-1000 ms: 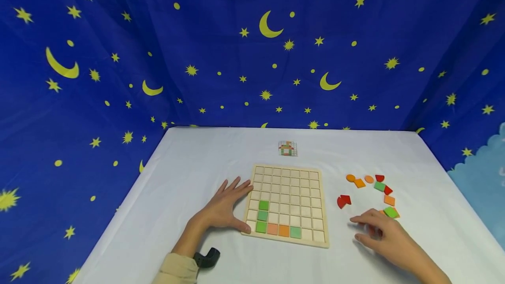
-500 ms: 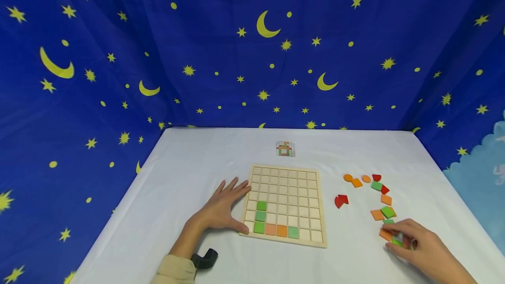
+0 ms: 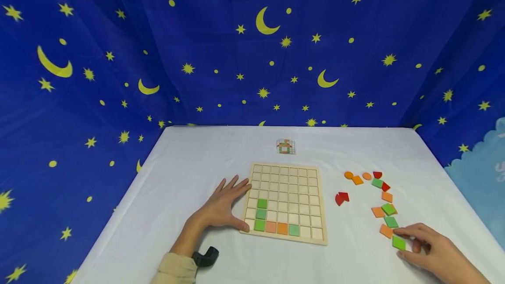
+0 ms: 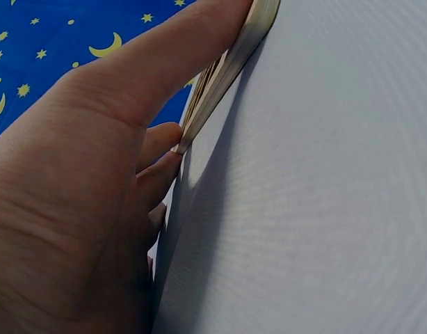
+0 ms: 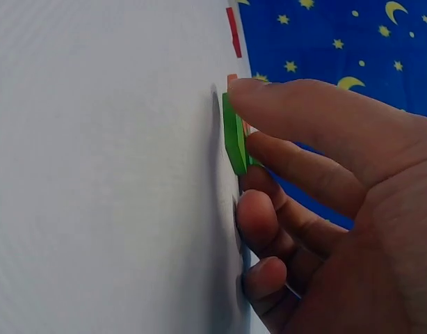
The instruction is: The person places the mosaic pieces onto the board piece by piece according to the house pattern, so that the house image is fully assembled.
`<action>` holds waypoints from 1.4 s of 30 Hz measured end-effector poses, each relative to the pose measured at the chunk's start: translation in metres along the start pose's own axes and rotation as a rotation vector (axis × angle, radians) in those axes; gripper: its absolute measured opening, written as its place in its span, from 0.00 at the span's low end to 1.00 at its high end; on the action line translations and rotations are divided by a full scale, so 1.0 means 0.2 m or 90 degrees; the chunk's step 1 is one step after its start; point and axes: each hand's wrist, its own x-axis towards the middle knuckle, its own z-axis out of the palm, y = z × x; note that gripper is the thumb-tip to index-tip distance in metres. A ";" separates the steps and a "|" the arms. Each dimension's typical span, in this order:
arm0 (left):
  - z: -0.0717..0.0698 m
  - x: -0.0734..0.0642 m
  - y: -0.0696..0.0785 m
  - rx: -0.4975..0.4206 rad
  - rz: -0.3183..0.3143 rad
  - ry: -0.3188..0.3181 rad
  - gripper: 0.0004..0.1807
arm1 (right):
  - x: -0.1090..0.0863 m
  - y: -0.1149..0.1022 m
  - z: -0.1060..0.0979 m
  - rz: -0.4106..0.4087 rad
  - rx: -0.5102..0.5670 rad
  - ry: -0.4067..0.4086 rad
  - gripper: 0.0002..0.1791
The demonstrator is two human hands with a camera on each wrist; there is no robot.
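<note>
In the head view my left hand [image 3: 222, 207] lies spread along the left side of a wooden grid board [image 3: 293, 241]. Its thumb touches the near left corner, and its fingertips are at the edge farther up. Green and orange square tiles fill part of the board's bottom row and a short column at left. My right hand [image 3: 430, 249] has thumb and index finger at opposite edges of a green square tile [image 3: 399, 243], pinching it low over the table. The right wrist view shows this green tile [image 5: 234, 136] edge-on by the thumb, other fingers curled.
An orange tile [image 3: 386, 231] and another green tile [image 3: 391, 221] lie just beyond the right hand. Farther back are more orange, green and red pieces, including a red pair [image 3: 341, 198]. A small pattern card [image 3: 286, 146] lies behind the board. Starry blue curtains [image 3: 252, 56] surround the table.
My right hand has moved right and toward the near side, onto the green tile, uncovering the tiles beside it. My left hand keeps its place at the board.
</note>
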 end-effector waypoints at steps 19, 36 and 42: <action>0.00 0.01 -0.01 -0.004 0.007 0.006 0.68 | 0.02 -0.03 0.01 -0.019 0.005 0.010 0.25; 0.00 0.01 0.00 0.002 0.009 0.008 0.69 | 0.07 -0.16 0.04 -0.190 0.047 0.042 0.20; 0.00 0.00 0.00 -0.008 0.016 0.015 0.68 | 0.12 -0.23 0.06 -0.205 0.036 0.056 0.17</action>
